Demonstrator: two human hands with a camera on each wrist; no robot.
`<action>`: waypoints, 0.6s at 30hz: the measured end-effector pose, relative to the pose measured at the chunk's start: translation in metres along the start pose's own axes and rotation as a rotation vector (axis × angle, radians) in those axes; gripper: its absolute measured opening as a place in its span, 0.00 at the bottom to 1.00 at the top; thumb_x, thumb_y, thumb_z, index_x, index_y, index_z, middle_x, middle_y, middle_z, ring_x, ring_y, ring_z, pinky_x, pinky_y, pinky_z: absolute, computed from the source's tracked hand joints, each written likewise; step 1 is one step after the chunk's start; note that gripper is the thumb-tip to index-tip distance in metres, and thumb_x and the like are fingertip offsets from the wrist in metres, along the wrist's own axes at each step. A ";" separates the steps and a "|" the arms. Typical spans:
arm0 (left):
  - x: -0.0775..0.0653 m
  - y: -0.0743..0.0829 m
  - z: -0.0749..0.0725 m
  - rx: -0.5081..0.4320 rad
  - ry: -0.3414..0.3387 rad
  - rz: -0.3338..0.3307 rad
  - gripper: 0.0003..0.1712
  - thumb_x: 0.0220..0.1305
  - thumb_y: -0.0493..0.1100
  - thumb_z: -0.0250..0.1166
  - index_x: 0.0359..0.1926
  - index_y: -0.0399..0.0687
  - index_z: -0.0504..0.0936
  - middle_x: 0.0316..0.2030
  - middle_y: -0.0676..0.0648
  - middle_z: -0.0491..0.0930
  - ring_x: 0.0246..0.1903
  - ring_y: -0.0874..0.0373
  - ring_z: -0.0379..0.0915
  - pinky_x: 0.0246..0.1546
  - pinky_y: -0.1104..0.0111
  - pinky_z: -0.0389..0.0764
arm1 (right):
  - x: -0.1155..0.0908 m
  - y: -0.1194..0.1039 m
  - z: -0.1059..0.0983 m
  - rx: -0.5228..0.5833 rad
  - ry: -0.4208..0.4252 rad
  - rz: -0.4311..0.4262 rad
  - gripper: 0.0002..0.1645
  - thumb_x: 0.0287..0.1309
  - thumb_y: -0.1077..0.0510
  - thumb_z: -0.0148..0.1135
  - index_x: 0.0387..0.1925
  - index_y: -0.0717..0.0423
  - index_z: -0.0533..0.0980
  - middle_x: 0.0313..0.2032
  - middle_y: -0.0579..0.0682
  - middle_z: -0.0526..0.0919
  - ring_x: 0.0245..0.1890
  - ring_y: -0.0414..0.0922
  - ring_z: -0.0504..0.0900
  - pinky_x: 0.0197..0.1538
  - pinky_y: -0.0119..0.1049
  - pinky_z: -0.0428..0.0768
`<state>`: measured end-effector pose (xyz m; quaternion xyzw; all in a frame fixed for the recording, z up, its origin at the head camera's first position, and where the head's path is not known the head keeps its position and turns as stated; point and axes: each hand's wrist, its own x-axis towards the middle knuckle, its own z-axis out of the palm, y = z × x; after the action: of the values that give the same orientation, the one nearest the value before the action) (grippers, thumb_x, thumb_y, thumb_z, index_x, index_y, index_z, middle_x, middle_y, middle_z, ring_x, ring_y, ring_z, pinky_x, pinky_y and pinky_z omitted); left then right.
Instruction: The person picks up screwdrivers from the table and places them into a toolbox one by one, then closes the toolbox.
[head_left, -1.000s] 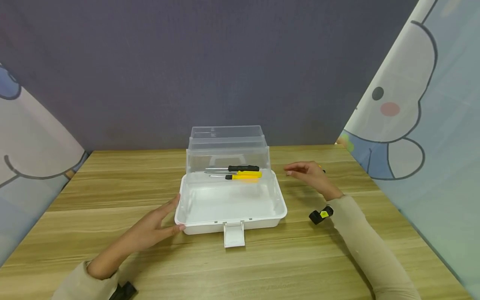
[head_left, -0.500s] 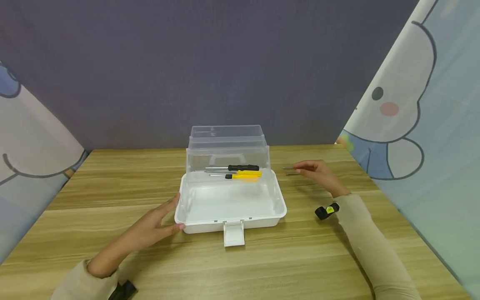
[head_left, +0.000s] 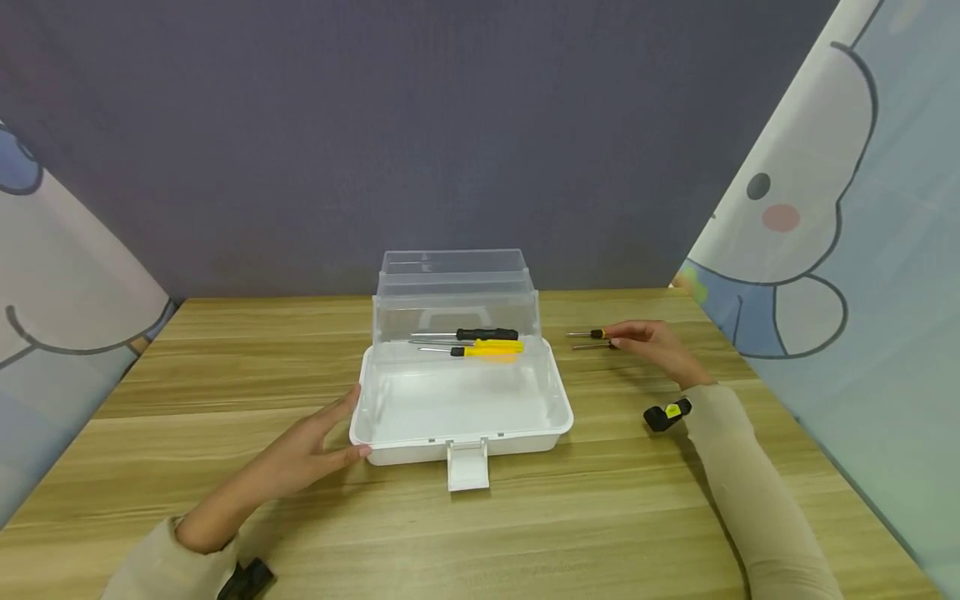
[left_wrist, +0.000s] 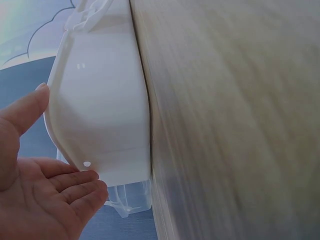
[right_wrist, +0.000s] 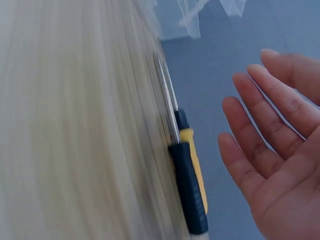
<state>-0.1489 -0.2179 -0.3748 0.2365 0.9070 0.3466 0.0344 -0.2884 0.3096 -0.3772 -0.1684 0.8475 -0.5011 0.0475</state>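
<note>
A white plastic toolbox (head_left: 465,404) stands on the table with its clear lid (head_left: 454,283) raised at the back. Along its rear part lie a black-handled screwdriver (head_left: 487,335) and two yellow-handled screwdrivers (head_left: 491,352). My left hand (head_left: 307,450) rests against the box's left side, thumb at the front corner and fingers straight along the rim. To the right of the box, my right hand (head_left: 648,346) hovers with loose, spread fingers over two more screwdrivers. The right wrist view shows a black-handled screwdriver (right_wrist: 189,190) and a yellow-handled screwdriver (right_wrist: 199,172) side by side on the table, apart from that hand.
A white latch (head_left: 468,468) hangs down at the box's front. The wooden table (head_left: 247,358) ends at a dark grey partition (head_left: 450,133). Cartoon-print curtains (head_left: 847,208) flank both sides.
My right hand has drawn back to the right, uncovering the shafts and part of the handles of the two screwdrivers beneath it. The left hand and the box stay put.
</note>
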 end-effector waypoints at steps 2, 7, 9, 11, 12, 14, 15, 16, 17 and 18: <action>0.000 0.000 0.000 -0.003 0.002 0.004 0.48 0.62 0.54 0.63 0.71 0.33 0.51 0.69 0.33 0.52 0.67 0.35 0.50 0.64 0.53 0.57 | 0.000 0.004 -0.004 0.005 0.004 0.012 0.26 0.63 0.55 0.59 0.55 0.71 0.72 0.54 0.60 0.77 0.48 0.41 0.80 0.47 0.25 0.77; -0.001 -0.001 0.000 -0.017 0.005 0.014 0.47 0.62 0.53 0.63 0.71 0.33 0.51 0.69 0.32 0.52 0.67 0.34 0.50 0.66 0.67 0.54 | -0.003 0.014 -0.011 -0.004 0.021 0.038 0.27 0.63 0.54 0.59 0.56 0.69 0.71 0.54 0.55 0.79 0.46 0.32 0.78 0.48 0.22 0.74; -0.001 -0.001 0.001 -0.020 0.001 0.010 0.48 0.62 0.54 0.63 0.70 0.33 0.51 0.69 0.32 0.52 0.67 0.35 0.49 0.66 0.66 0.53 | -0.004 0.017 -0.014 -0.014 0.029 0.036 0.27 0.63 0.54 0.59 0.56 0.70 0.71 0.52 0.52 0.80 0.46 0.30 0.77 0.49 0.22 0.74; 0.000 -0.002 0.000 -0.023 -0.005 0.004 0.48 0.62 0.54 0.63 0.71 0.32 0.50 0.69 0.32 0.51 0.67 0.35 0.49 0.66 0.64 0.53 | -0.005 0.019 -0.016 -0.025 0.043 0.032 0.26 0.64 0.54 0.59 0.56 0.69 0.72 0.51 0.49 0.80 0.46 0.30 0.77 0.48 0.22 0.73; 0.000 -0.002 0.000 -0.022 -0.007 0.004 0.48 0.62 0.54 0.63 0.71 0.32 0.50 0.69 0.32 0.51 0.67 0.35 0.49 0.66 0.57 0.54 | -0.005 0.020 -0.017 -0.026 0.047 0.032 0.26 0.64 0.54 0.58 0.55 0.69 0.72 0.51 0.49 0.81 0.45 0.30 0.77 0.48 0.22 0.73; -0.001 -0.002 0.000 -0.018 -0.008 -0.001 0.49 0.62 0.55 0.63 0.71 0.32 0.50 0.69 0.32 0.51 0.67 0.35 0.49 0.64 0.51 0.55 | -0.004 0.022 -0.020 -0.034 0.054 0.034 0.25 0.64 0.54 0.58 0.55 0.69 0.72 0.51 0.49 0.80 0.45 0.29 0.77 0.49 0.21 0.72; -0.001 -0.002 0.000 -0.020 -0.008 -0.003 0.49 0.62 0.55 0.63 0.71 0.33 0.50 0.69 0.33 0.51 0.67 0.35 0.49 0.63 0.51 0.55 | -0.004 0.023 -0.021 -0.036 0.055 0.040 0.25 0.64 0.53 0.58 0.55 0.69 0.72 0.51 0.49 0.80 0.45 0.29 0.77 0.48 0.20 0.72; -0.001 -0.002 0.001 -0.018 -0.008 -0.005 0.49 0.62 0.55 0.63 0.71 0.33 0.50 0.69 0.33 0.51 0.67 0.35 0.49 0.64 0.51 0.55 | -0.003 0.023 -0.023 -0.038 0.052 0.045 0.25 0.64 0.53 0.58 0.55 0.69 0.72 0.52 0.51 0.79 0.45 0.29 0.77 0.49 0.20 0.72; -0.001 -0.002 0.001 -0.016 -0.006 -0.007 0.49 0.62 0.55 0.63 0.71 0.33 0.50 0.69 0.33 0.51 0.67 0.35 0.49 0.64 0.53 0.55 | -0.002 0.023 -0.024 -0.039 0.048 0.048 0.26 0.64 0.54 0.58 0.56 0.69 0.72 0.53 0.54 0.79 0.45 0.29 0.77 0.49 0.20 0.72; -0.001 -0.002 0.001 -0.014 -0.004 -0.008 0.49 0.62 0.55 0.63 0.71 0.33 0.50 0.69 0.33 0.51 0.67 0.35 0.49 0.64 0.54 0.55 | -0.002 0.023 -0.025 -0.042 0.042 0.056 0.26 0.64 0.53 0.58 0.56 0.69 0.72 0.54 0.57 0.78 0.45 0.29 0.77 0.49 0.20 0.72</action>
<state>-0.1486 -0.2192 -0.3773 0.2331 0.9055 0.3524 0.0393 -0.2984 0.3412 -0.3850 -0.1352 0.8629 -0.4852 0.0402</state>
